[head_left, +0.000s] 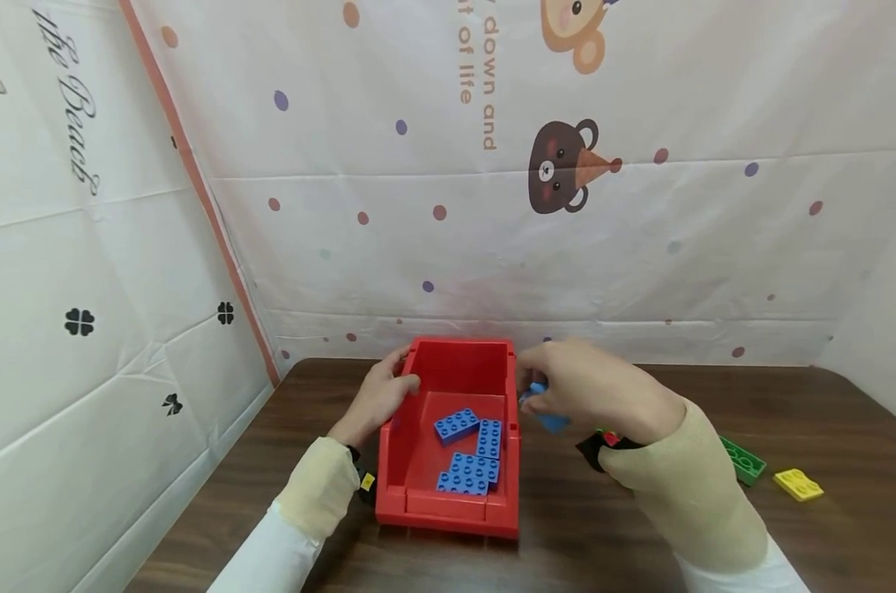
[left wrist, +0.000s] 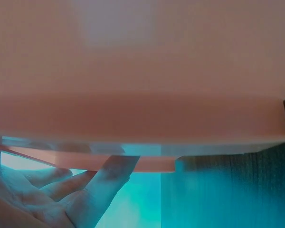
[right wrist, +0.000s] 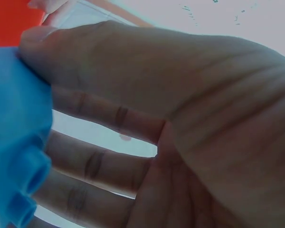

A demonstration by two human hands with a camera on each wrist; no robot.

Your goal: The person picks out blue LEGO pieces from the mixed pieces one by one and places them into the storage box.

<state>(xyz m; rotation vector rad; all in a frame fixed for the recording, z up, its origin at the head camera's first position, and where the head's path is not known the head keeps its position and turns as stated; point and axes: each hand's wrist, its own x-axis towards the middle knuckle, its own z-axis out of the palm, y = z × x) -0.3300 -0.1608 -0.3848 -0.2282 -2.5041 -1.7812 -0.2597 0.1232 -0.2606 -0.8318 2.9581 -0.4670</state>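
A red open-topped bin (head_left: 448, 504) stands on the dark wooden table. Several blue toy bricks lie inside, among them one turned at an angle (head_left: 457, 425). My left hand (head_left: 377, 399) grips the bin's left wall, with the thumb over its top edge. Just outside the right wall, my right hand (head_left: 604, 387) pinches another blue brick (head_left: 552, 422). In the right wrist view, the thumb presses on this brick (right wrist: 19, 99), and its round studs face down. The left wrist view shows the bin's wall (left wrist: 133, 114) large and close, with the left hand (left wrist: 52, 194) under it.
To the right of my right forearm, a green brick (head_left: 744, 463) and a flat yellow piece (head_left: 798, 485) lie on the table (head_left: 715, 403). A small red and green bit (head_left: 609, 436) shows by the right wrist, partly hidden. A patterned white cloth (head_left: 641, 247) hangs behind the table.
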